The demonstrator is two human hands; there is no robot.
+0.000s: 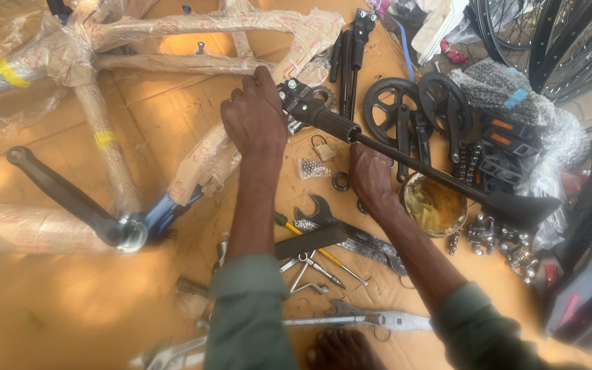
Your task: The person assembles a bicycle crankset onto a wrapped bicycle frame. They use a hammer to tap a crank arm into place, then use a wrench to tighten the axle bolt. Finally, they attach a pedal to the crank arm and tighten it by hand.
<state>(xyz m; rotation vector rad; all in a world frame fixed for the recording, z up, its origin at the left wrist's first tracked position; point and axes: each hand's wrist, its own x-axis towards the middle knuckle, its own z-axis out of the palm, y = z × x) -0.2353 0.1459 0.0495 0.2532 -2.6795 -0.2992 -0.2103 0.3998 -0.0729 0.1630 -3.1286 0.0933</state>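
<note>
Over cardboard, handlebar stem (405, 154) slants down-right.

Your left hand (255, 116) covers the part of the wrapped bike frame (173, 62) it presses on. Your right hand (371, 175) hides its own fingertips. The wheels (549, 41) are cut off at the top edge.
</note>
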